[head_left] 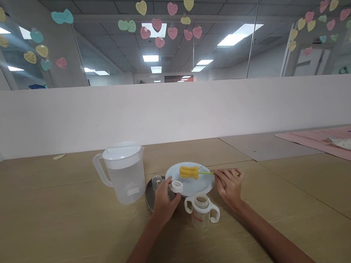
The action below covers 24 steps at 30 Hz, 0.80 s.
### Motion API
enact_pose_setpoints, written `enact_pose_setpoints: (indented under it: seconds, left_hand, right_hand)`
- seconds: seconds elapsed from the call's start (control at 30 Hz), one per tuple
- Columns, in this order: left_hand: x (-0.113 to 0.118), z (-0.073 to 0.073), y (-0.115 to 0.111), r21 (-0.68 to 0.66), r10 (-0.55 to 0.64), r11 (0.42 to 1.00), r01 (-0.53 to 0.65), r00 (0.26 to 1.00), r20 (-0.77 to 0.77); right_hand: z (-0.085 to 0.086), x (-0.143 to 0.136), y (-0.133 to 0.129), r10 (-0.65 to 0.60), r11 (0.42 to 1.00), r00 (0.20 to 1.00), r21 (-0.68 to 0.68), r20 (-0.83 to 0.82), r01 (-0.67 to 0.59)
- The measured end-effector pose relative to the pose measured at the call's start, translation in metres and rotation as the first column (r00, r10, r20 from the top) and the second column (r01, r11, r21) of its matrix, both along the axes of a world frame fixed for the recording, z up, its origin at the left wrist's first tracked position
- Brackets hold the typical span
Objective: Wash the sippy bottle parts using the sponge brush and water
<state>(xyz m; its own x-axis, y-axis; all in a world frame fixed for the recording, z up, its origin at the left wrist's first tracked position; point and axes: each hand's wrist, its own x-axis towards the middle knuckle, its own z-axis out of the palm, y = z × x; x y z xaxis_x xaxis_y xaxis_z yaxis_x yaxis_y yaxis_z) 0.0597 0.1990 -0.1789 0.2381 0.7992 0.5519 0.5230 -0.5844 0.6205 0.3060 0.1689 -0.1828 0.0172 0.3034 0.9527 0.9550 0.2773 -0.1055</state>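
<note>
Right hand (230, 184) is pinching the green stick (205, 173) of a yellow sponge brush (188, 172), fingers clamped on it. Long axis is running leftward from those fingers, nearly crosswise, the sponge end lying over the white plate (202, 185); from where I am standing, I cannot tell if they are touching. Left hand (163, 203) is gripping a white ring cap (176, 186) between thumb and fingers; the sponge end is sitting just beyond and right of these, nearer them than the right fingertips. Two-handled bottle (202, 210) is standing uncapped between both hands, bodyward.
</note>
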Motion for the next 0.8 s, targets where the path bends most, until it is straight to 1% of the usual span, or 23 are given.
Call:
enact_pose_setpoints:
  seconds: [0.07,0.1,0.2,0.27,0.33,0.4,0.47,0.57,0.63,0.73,0.8]
  left_hand:
    - [0.000,0.002,-0.001,-0.022,-0.012,1.000,0.012,1.000,0.023]
    - [0.000,0.003,-0.001,-0.029,-0.020,0.999,0.021,0.999,0.032]
    - [0.001,0.003,0.001,-0.021,-0.037,0.999,0.039,0.997,0.071]
    - [0.001,0.003,0.002,-0.005,-0.035,0.999,0.036,0.994,0.100]
    - [0.001,0.003,0.002,0.000,-0.035,0.999,0.035,0.992,0.118]
    - [0.001,0.004,0.001,-0.012,-0.029,0.999,0.031,0.992,0.126]
    - [0.001,0.006,-0.001,-0.029,-0.016,0.999,0.020,0.991,0.129]
    - [0.002,0.007,-0.003,-0.054,0.009,0.999,-0.001,0.990,0.140]
    - [0.002,0.008,-0.002,-0.071,0.010,0.997,0.001,0.988,0.153]
    - [0.003,0.007,-0.001,-0.087,-0.006,0.996,0.023,0.982,0.190]
    - [0.003,0.007,-0.001,-0.089,-0.022,0.995,0.043,0.974,0.227]
  right_hand:
    - [-0.001,0.001,0.000,-0.008,0.999,1.000,0.040,-0.025,0.009]
    - [-0.002,0.001,-0.001,0.011,0.999,1.000,0.051,-0.018,-0.010]
    - [-0.003,-0.002,-0.001,0.097,0.995,0.991,0.027,0.096,-0.100]
    - [-0.003,-0.004,-0.001,0.101,0.995,0.982,0.002,0.158,-0.103]
    - [-0.002,-0.003,0.000,0.047,0.999,0.990,0.000,0.137,-0.048]
    - [-0.001,-0.001,0.001,0.006,1.000,0.997,0.005,0.071,-0.006]
    - [-0.002,0.002,0.001,0.039,0.999,0.998,0.005,0.051,-0.039]
    - [-0.005,0.002,0.002,0.147,0.989,0.979,-0.018,0.141,-0.146]
    - [-0.006,0.003,0.003,0.136,0.991,0.974,-0.038,0.179,-0.131]
    - [-0.007,0.005,0.006,0.050,0.998,0.992,-0.033,0.116,-0.047]
    - [-0.007,0.008,0.006,0.080,0.997,0.994,-0.016,0.078,-0.079]
